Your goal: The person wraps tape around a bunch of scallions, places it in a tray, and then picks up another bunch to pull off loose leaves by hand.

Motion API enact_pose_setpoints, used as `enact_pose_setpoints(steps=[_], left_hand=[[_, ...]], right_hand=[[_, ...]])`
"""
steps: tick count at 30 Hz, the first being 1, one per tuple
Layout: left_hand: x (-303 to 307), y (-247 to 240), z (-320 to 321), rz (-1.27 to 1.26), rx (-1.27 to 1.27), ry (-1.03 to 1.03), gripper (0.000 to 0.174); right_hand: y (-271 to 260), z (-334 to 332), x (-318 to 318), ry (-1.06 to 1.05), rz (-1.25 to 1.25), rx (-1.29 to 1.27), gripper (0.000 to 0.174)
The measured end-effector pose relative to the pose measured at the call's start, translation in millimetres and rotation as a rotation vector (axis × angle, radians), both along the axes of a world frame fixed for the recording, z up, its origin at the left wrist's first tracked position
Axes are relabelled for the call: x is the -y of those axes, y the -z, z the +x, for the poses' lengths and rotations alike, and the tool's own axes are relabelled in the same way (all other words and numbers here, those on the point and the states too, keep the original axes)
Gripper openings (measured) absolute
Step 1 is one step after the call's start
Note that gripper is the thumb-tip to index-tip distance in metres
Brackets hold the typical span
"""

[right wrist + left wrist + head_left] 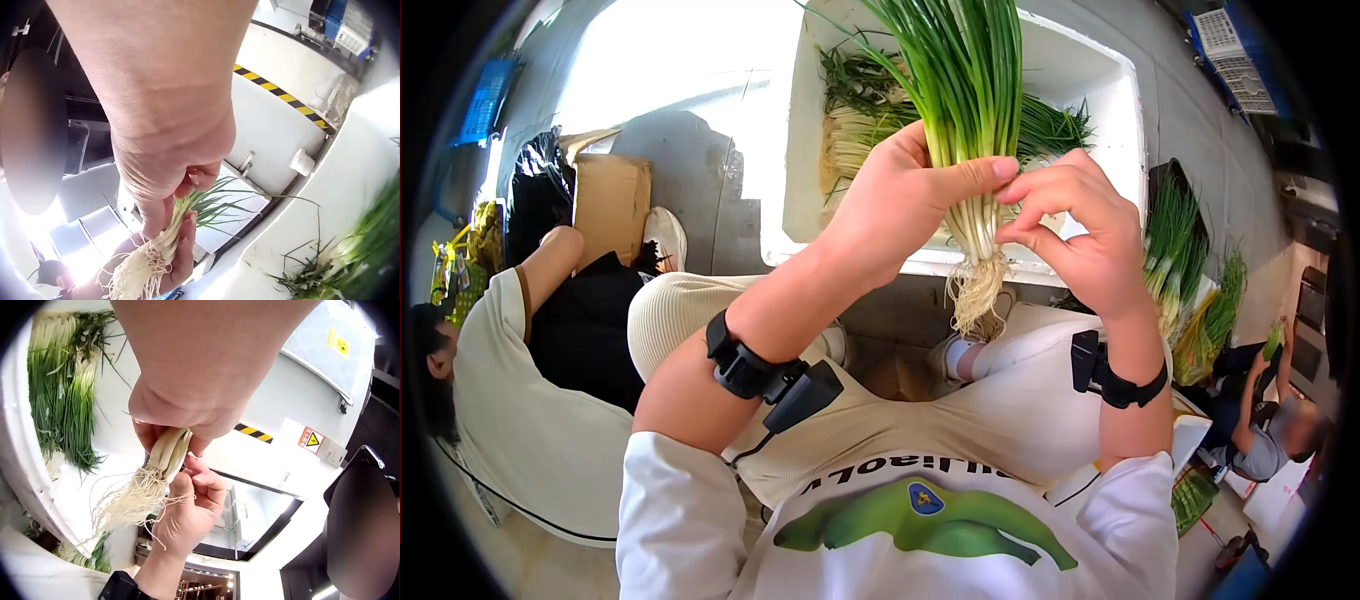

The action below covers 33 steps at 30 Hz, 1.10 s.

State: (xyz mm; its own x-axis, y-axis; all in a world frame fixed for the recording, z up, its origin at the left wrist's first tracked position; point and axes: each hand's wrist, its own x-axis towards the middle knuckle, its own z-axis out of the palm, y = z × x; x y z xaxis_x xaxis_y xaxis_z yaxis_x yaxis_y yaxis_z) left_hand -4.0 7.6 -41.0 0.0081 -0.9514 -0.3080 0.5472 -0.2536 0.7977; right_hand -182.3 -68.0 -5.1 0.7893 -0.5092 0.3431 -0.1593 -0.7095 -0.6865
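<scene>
A bunch of spring onions (968, 90) stands upright, green leaves upward, over the near side of a white foam box (1118, 120). My left hand (895, 195) grips the bunch round its pale stalks, the thumb lying across the front. From the other side, my right hand (1090, 230) has its fingers curled, with thumb and forefinger pinching at the white stalks just above the roots (134, 497). The stringy roots hang below both hands. More spring onions (865, 105) lie inside the box. In the right wrist view my right hand (181, 137) partly hides the bunch.
Spring onions (1175, 235) fill a dark crate right of the foam box. Left of me a person in a light shirt (540, 410) sits beside a cardboard box (610, 205). Another person (1265, 430) is at the far right. My knees are below the foam box's near edge.
</scene>
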Motion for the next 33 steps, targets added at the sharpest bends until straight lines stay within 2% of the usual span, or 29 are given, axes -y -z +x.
enact_pose_setpoints(steps=[8, 10, 14, 23, 25, 33], left_hand=[[-2.5, 2.4, -0.9, 0.030, 0.014, -0.041, 0.016], [-2.9, -1.3, -0.1, 0.036, 0.000, -0.049, 0.017], [-3.7, -3.1, 1.6, 0.069, 0.016, -0.066, 0.018], [-3.8, -5.0, 2.3, 0.068, -0.013, -0.094, 0.021], [-4.3, -4.9, 1.3, 0.064, -0.013, -0.099, 0.021], [-2.9, -2.1, -0.9, 0.053, -0.001, -0.141, 0.024]], right_hand=[[17.4, 3.3, -3.5, -0.005, 0.121, -0.009, 0.017], [21.3, 4.5, -6.7, 0.062, 0.205, 0.013, 0.019], [22.7, 7.0, -3.8, -0.024, 0.036, -0.003, 0.022], [23.7, 1.3, -9.6, -0.035, 0.227, 0.028, 0.020], [23.0, -1.8, -11.7, -0.008, 0.374, 0.005, 0.018], [16.5, -6.2, -14.0, 0.012, 0.443, -0.015, 0.016]])
